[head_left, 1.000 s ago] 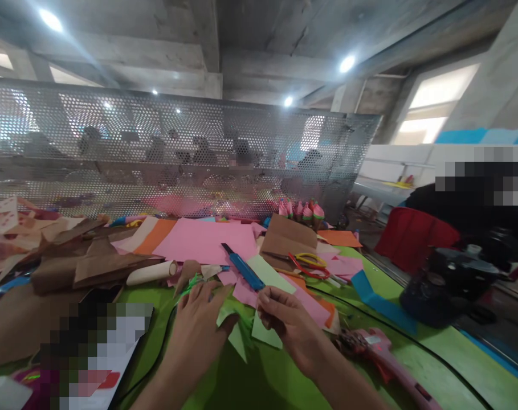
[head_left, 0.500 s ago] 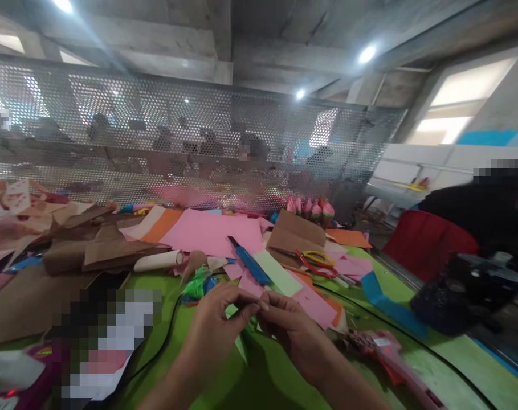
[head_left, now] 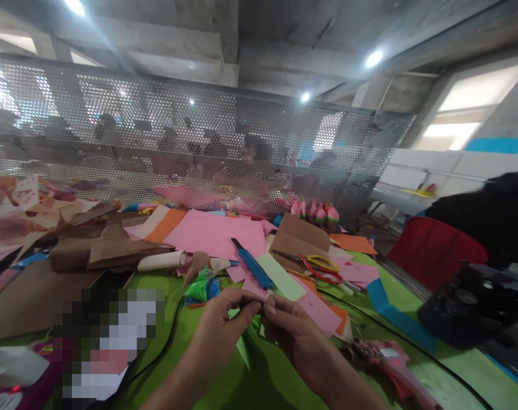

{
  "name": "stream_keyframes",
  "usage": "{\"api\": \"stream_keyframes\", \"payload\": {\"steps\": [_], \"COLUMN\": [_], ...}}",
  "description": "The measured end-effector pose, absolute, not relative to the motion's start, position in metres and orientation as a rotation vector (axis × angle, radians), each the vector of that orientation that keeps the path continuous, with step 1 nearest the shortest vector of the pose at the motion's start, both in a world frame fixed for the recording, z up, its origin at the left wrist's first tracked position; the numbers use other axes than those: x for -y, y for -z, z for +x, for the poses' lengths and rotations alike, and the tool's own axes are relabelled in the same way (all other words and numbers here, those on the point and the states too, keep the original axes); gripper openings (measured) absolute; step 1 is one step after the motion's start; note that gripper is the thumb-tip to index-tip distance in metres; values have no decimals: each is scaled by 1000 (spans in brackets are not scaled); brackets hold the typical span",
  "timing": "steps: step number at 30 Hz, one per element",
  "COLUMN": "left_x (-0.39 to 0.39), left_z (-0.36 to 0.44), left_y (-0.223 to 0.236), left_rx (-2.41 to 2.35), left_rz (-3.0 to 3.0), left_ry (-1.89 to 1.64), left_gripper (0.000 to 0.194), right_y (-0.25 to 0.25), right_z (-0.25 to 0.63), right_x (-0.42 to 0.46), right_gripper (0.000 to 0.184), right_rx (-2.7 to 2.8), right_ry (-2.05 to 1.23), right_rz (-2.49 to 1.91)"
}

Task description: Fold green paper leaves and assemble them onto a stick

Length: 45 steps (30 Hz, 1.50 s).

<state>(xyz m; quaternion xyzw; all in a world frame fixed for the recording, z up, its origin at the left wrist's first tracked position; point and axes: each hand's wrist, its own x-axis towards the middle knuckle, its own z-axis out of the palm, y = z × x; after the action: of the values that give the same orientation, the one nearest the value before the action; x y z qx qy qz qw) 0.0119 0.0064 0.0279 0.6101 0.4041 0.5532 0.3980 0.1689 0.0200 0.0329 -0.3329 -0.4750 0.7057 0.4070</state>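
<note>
Pale green paper (head_left: pixel 243 354), in the head view: hangs near, mid-scene, over the green worktop (head_left: pixel 224 392), apparently clamped in the left hand (head_left: pixel 222 324). Hands together, fingertips meeting; cannot tell of anything pinched in the right hand (head_left: pixel 297 333). Looks thin, light, easily creased; likely best taken gently by an edge.

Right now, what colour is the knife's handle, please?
The knife handle is blue, as the head view shows.
</note>
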Motion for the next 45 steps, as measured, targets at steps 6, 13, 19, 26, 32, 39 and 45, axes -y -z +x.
{"api": "stream_keyframes", "payload": {"steps": [6,13,19,26,32,39,45], "left_x": [-8,-15,-8,-6,-5,2,-1], "left_z": [10,10,13,17,15,11,8], "left_y": [-32,-26,-28,-21,-22,-37,-37], "left_rx": [-1120,-1100,-1303,-1211,-1025,-890,-958], "left_rz": [1557,1499,1811,1786,1605,1642,1624], "left_ry": [-1363,-1354,-1408,-1416,-1291,-1096,-1294], "left_gripper": [9,5,10,10,16,32,28], "right_y": [-37,-35,-29,-38,-37,-36,-40], "right_z": [170,184,182,174,175,175,173], "right_x": [-25,-39,-42,-28,-21,-21,-20], "right_gripper": [32,32,34,29,25,23,25], "right_rx": [1607,1962,1858,1512,1258,1175,1222], "right_ry": [-1299,-849,-984,-1343,-1641,-1748,-1722], "right_rz": [-1081,-1242,-1224,-1057,-874,-802,-820]}}
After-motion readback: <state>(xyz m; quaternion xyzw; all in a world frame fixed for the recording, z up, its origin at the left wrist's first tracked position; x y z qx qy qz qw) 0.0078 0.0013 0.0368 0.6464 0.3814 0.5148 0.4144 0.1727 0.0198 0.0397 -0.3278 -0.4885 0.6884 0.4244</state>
